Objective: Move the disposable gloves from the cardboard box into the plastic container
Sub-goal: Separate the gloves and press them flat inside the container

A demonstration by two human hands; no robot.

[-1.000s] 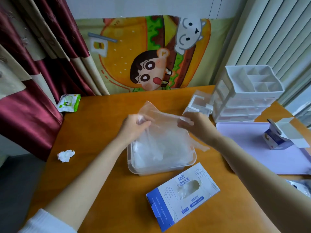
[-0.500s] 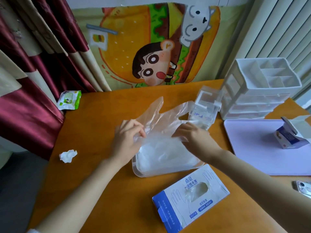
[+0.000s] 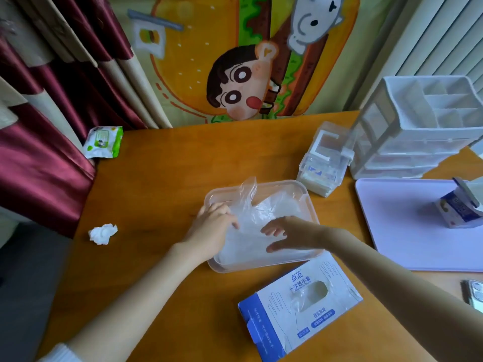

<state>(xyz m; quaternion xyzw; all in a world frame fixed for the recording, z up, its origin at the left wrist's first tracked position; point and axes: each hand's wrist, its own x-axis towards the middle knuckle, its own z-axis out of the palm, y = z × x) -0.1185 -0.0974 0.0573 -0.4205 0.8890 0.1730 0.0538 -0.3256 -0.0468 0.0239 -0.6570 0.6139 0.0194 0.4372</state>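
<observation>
A clear plastic container sits mid-table, holding a pile of see-through disposable gloves. One glove end sticks up near the container's far left corner. My left hand lies over the container's left side with bent fingers pressing on the gloves. My right hand has spread fingers resting on the pile at the near right. The blue-and-white cardboard glove box lies flat in front of the container, with a glove showing in its oval opening.
A wet-wipes pack and a crumpled tissue lie at the table's left. A small clear lidded box, a white drawer organiser, a lilac mat with a small carton, and a phone are at right.
The glove that both hands held stretched above the container has come down into it. Both hands have lowered onto the pile, and the right hand's fingers have spread out.
</observation>
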